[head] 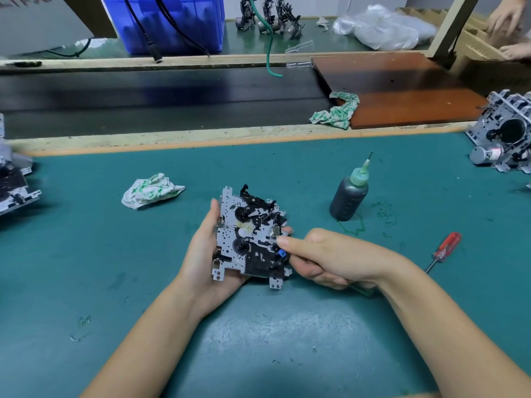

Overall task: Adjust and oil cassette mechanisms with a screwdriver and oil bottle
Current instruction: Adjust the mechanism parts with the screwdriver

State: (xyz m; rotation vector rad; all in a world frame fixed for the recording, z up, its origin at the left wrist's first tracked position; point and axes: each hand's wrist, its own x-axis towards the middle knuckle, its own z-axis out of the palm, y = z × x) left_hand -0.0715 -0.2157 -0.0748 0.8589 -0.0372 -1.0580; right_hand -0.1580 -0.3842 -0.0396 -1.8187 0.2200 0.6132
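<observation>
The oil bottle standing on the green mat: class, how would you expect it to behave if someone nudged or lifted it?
The oil bottle is tall with a narrow base and long thin nozzle, so a sideways push would probably tip it. Green oil rings stain the mat by its foot, so its sides may be slippery. It looks like soft plastic, probably yielding when squeezed.

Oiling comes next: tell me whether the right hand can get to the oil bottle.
Probably yes: the oil bottle stands upright on open mat just beyond the right hand, nothing between them, though that hand must first leave the cassette mechanism.
</observation>
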